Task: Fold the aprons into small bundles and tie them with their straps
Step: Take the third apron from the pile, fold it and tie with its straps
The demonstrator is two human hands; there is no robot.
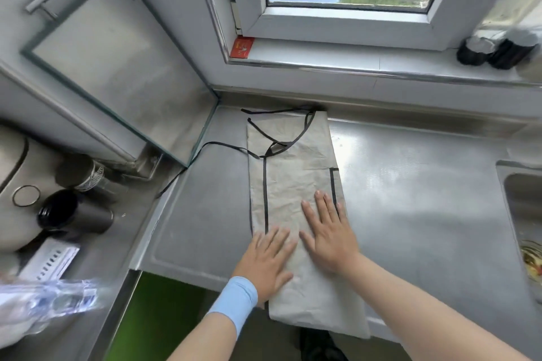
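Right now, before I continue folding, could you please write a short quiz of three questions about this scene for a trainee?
1. True or false: the left hand and the right hand both lie flat on the long grey fabric apron with black trim.
2. The thin black strap that leaves the apron trails: A) to the person's left, B) into a sink, C) up onto a windowsill.
3. Which wrist wears the light blue wristband?

Key: 1 true; 2 A; 3 the left.
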